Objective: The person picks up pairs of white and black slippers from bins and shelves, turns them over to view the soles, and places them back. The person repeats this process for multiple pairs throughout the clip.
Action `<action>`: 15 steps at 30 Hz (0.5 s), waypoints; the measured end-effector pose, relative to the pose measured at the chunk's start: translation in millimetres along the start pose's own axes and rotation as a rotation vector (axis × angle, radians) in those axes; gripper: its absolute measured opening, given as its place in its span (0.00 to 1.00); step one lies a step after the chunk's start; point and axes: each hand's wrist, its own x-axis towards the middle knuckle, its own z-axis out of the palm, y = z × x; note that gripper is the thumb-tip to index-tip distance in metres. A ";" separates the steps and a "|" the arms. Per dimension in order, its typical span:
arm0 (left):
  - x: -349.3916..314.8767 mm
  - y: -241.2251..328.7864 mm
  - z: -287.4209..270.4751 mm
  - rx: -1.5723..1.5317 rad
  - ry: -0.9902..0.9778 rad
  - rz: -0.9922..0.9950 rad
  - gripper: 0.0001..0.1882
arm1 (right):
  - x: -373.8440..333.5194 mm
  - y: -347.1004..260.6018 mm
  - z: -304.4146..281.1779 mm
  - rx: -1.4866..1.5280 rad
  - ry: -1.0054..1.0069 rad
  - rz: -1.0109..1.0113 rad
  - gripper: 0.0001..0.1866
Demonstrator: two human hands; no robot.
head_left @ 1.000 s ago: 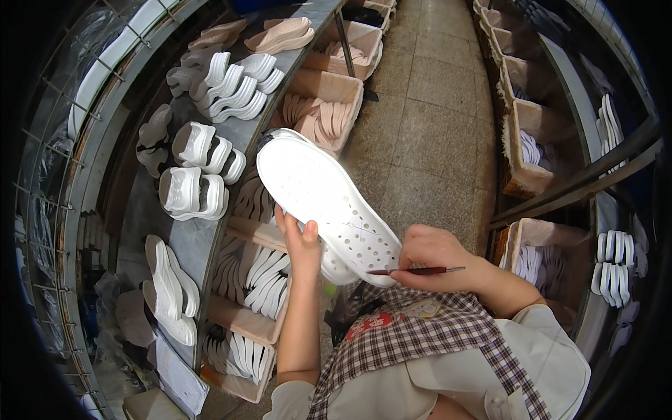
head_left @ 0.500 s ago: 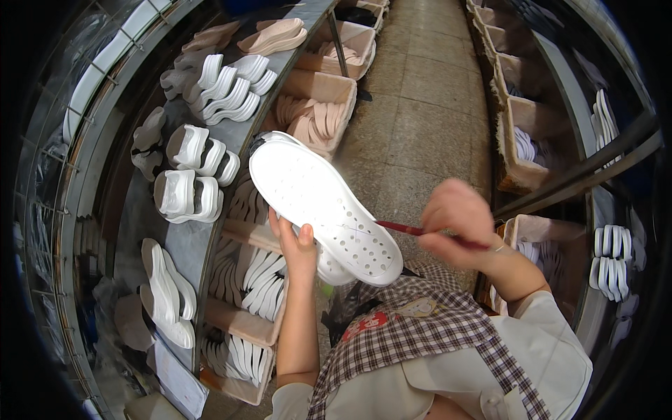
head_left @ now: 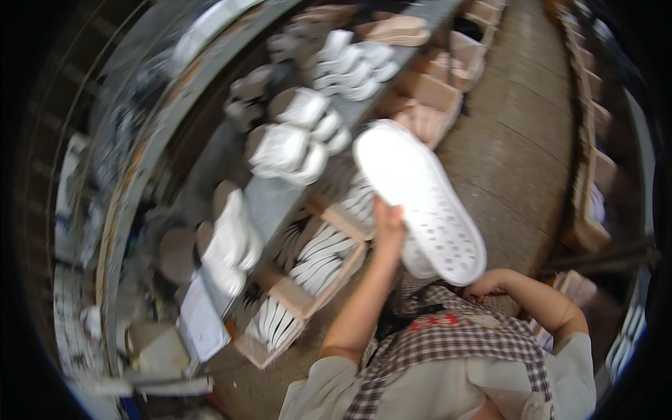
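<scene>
My left hand (head_left: 388, 220) holds a white shoe sole (head_left: 413, 171) by its left edge, the thumb lying over its face. The lower part of the sole is dotted with small holes. Behind it, another white piece (head_left: 418, 260) sticks out below my fingers. My right hand (head_left: 486, 283) is curled at the sole's lower right end, near the checked apron. Motion blur and the hand's angle hide what its fingers hold; no red-handled tool shows now.
On the grey shelf (head_left: 269, 210) at left stand stacks of white soles (head_left: 287, 150) and pinkish soles (head_left: 395, 31). Beneath are lined bins (head_left: 294, 297) of soles. More bins (head_left: 595, 203) line the aisle's right side. A white paper sheet (head_left: 203, 318) hangs at the shelf's near end.
The view has swung left, so the shelf and bins shift right. My right hand has dropped from beside the sole toward the apron, and its red-handled tool is out of sight.
</scene>
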 end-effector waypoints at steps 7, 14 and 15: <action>-13.9 24.8 1.8 -0.058 0.030 0.081 0.47 | 77.1 -21.7 11.5 -0.295 0.150 -0.480 0.23; -51.4 69.4 -41.1 -0.149 0.286 -0.007 0.51 | 84.8 -59.6 26.3 -0.552 0.172 -0.737 0.20; -59.0 78.2 -54.2 -0.129 0.281 -0.010 0.52 | 76.4 -68.0 31.7 -0.594 0.176 -0.766 0.19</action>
